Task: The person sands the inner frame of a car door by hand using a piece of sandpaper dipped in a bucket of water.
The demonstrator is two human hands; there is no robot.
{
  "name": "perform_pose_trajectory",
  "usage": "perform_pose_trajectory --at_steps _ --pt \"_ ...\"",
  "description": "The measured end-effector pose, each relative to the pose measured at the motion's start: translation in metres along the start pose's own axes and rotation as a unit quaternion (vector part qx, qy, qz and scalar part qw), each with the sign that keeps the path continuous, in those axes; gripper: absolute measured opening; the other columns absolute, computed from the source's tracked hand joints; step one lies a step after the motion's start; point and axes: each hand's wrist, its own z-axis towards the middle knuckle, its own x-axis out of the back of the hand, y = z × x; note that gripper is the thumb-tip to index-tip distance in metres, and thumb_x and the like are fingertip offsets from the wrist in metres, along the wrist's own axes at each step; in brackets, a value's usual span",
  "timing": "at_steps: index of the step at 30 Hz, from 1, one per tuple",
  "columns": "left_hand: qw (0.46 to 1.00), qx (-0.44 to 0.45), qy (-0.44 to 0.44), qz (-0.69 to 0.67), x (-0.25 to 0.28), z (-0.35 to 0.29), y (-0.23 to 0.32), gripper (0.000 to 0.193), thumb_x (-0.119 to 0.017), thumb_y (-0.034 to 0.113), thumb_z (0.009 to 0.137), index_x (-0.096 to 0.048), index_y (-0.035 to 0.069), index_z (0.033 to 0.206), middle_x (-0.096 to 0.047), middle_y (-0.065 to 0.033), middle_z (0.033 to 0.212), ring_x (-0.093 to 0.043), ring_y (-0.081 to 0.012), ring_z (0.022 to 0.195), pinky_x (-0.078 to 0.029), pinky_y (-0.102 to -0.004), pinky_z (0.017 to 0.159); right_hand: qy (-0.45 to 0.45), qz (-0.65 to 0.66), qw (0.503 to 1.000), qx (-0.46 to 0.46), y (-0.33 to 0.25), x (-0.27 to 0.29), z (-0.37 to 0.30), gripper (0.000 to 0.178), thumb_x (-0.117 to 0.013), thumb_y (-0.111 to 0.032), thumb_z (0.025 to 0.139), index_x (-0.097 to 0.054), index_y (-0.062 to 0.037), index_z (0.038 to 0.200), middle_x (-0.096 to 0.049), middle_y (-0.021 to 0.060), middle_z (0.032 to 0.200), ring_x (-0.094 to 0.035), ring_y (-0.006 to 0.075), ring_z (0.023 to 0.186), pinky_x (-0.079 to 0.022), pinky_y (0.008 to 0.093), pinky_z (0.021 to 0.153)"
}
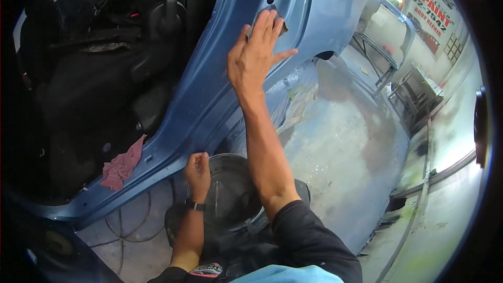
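Blue bare car bodywork (220,73) rises along the open door frame in front of me. High on it, my right hand (255,55) presses a dark grey sheet of sandpaper (284,28) to the metal, just below a round black hole. The fingers lie over the sheet, with the little finger stretched out to the side. Low down, my left hand (197,165) is by the sill and the rim of a black bucket (230,158). Its fingers are curled closed; whether they hold anything is hidden. A dark watch is on that wrist.
A crumpled pink cloth (123,165) lies on the sill at the left. Beyond it is the dark car interior (89,94). A thin hose (133,240) coils on the floor below. Clear plastic sheeting (293,97) hangs near the wheel area. A metal stand (385,55) is at the right.
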Motion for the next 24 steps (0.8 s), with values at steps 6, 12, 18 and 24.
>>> perform_pose_trajectory --at_steps 6,12,18,24 --pt "0.997 -0.027 0.022 0.064 0.004 0.006 -0.002 0.023 -0.066 0.021 0.105 -0.064 0.001 0.094 -0.066 -0.0019 0.081 -0.059 -0.0084 0.076 -0.048 -0.0275 0.069 -0.065 -0.01 0.997 0.03 -0.009 -0.003 -0.063 0.062 -0.057 -0.019 0.103 -0.036 0.007 0.156 -0.035 0.0272 0.165 -0.026 0.0475 0.156 0.002 0.0836 0.111" --pt "0.999 -0.023 0.021 0.021 -0.001 -0.001 -0.005 0.024 -0.067 0.022 0.105 -0.063 0.002 0.092 -0.063 -0.0007 0.079 -0.056 -0.0077 0.073 -0.046 -0.0272 0.066 -0.045 -0.032 0.998 0.042 0.003 0.007 -0.043 0.063 -0.057 -0.02 0.103 -0.035 0.0065 0.156 -0.038 0.0271 0.163 -0.029 0.0464 0.155 0.001 0.0832 0.112" --pt "0.999 -0.031 -0.001 0.029 0.004 -0.005 0.002 0.023 -0.069 0.022 0.104 -0.065 0.001 0.094 -0.066 -0.0002 0.08 -0.058 -0.0075 0.073 -0.047 -0.0264 0.067 -0.001 -0.069 0.988 0.135 0.036 0.021 0.024 0.051 -0.056 -0.017 0.102 -0.047 -0.0002 0.149 -0.052 0.0212 0.152 -0.039 0.0416 0.15 -0.011 0.0809 0.115" --pt "1.0 -0.007 0.017 0.021 0.002 0.001 -0.003 0.024 -0.07 0.024 0.102 -0.067 0.002 0.093 -0.067 -0.001 0.078 -0.058 -0.009 0.069 -0.048 -0.0272 0.066 0.021 -0.093 0.947 0.306 0.074 0.061 0.049 0.043 -0.061 -0.007 0.097 -0.058 -0.0055 0.14 -0.06 0.0117 0.141 -0.047 0.0331 0.145 -0.029 0.0729 0.115"
